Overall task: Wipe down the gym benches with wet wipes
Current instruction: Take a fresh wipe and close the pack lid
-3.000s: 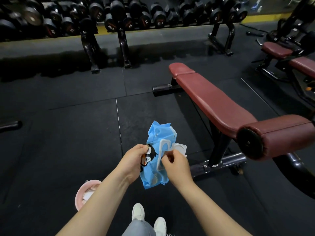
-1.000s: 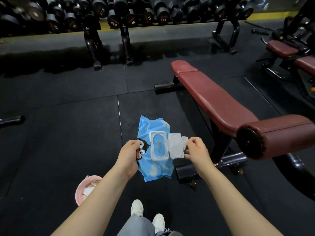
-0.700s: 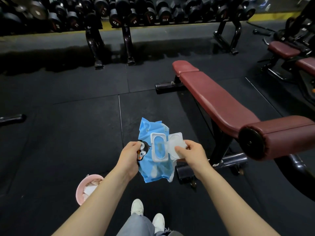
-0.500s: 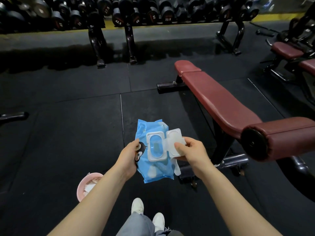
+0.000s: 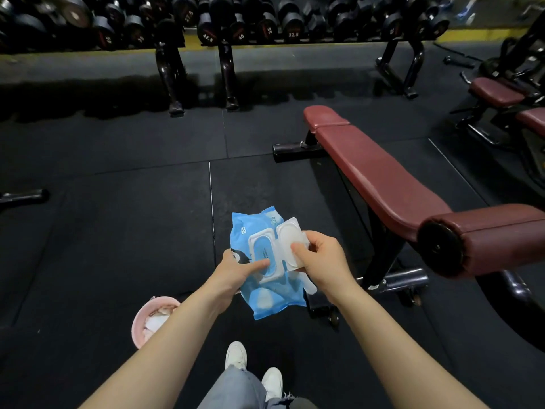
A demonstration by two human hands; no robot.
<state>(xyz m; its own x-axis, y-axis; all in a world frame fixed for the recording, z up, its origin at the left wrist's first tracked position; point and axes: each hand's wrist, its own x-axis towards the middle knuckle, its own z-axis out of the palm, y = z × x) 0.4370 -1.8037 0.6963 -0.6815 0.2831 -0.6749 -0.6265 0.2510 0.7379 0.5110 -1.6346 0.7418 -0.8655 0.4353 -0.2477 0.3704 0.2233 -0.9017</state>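
The soft blue plastic pack of wet wipes [image 5: 267,290], printed with a small penguin and the number 80, is held in mid-air in front of the person, above the black rubber floor [image 5: 118,231]. Its white flip lid [image 5: 292,243] is swung open to the right, baring the blue oval dispensing panel. The pack's long axis runs away from the person, tilted slightly left at the far end. The left hand [image 5: 233,273] grips the pack's left edge, fingers [image 5: 259,264] reaching onto the panel. The right hand [image 5: 321,258] pinches the open lid. Just to the right stands the long maroon padded gym bench [image 5: 374,175], angled away. A pink round bin [image 5: 147,320] of used wipes sits near the white shoes [image 5: 236,355].
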